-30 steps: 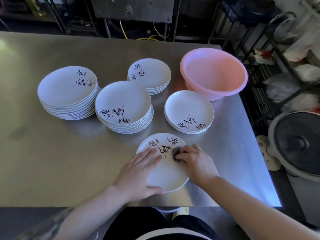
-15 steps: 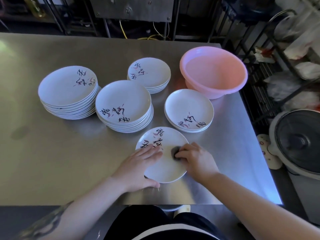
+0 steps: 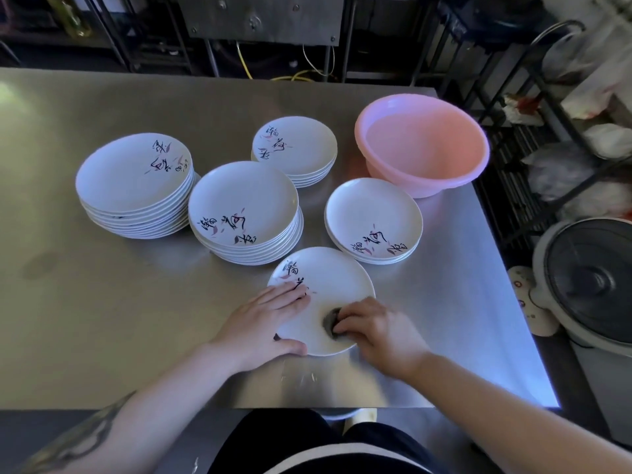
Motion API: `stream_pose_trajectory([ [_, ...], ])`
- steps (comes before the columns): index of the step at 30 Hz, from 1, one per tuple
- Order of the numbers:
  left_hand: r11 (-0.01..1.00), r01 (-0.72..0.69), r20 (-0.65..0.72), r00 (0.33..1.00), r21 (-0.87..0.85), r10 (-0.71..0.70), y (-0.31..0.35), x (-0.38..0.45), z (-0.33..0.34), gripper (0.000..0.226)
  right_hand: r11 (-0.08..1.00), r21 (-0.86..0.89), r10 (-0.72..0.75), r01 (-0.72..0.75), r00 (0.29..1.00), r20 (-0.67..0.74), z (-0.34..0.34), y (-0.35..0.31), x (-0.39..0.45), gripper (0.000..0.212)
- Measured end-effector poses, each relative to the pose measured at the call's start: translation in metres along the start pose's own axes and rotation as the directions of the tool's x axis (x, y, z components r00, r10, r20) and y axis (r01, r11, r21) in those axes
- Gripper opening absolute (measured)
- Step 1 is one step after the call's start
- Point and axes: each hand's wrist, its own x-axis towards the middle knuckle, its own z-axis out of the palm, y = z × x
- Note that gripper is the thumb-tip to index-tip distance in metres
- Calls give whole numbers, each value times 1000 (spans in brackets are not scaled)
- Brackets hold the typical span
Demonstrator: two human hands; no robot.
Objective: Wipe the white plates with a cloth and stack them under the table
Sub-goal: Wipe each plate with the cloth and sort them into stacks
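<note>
Head view: left hand (image 3: 263,323) flat, steadying plate (image 3: 330,278); right hand (image 3: 378,331) clamps dark cloth (image 3: 331,321) on it. Steel table (image 3: 102,319), pink basin (image 3: 422,143) right.

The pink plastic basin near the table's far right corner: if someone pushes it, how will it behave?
The pink plastic basin looks empty and thin-walled, so it is probably light. On the smooth steel table it would likely slide easily. Its wide round shape suggests it would not tip.
</note>
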Motion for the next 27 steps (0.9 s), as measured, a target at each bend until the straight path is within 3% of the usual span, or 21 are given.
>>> stream_pose_trajectory([
  [4,998,-10,-85,996,-60,5,1,-2,8,94,998,-12,-65,65,997,43,24,-30,-13,32],
  [11,992,5,-58,998,-126,-12,-1,-2,5,101,967,-163,-213,197,974,-83,31,-21,-12,9],
  [15,950,5,-118,992,-311,-43,3,-7,-3,91,968,-135,-231,210,959,-166,9,-23,-6,12],
  [19,742,-62,-324,921,-668,-215,20,-6,-27,49,996,16,-80,87,966,-248,-37,-26,25,18],
  [22,569,-143,-404,840,-810,-364,37,3,-55,31,948,305,150,-87,970,-190,-74,-31,50,10],
  [25,401,-199,-385,799,-894,-461,45,11,-80,21,677,646,401,-352,913,77,-112,-28,62,4],
  [27,216,-201,-285,816,-956,-502,39,13,-88,32,509,753,473,-417,866,161,-133,-23,65,9],
])
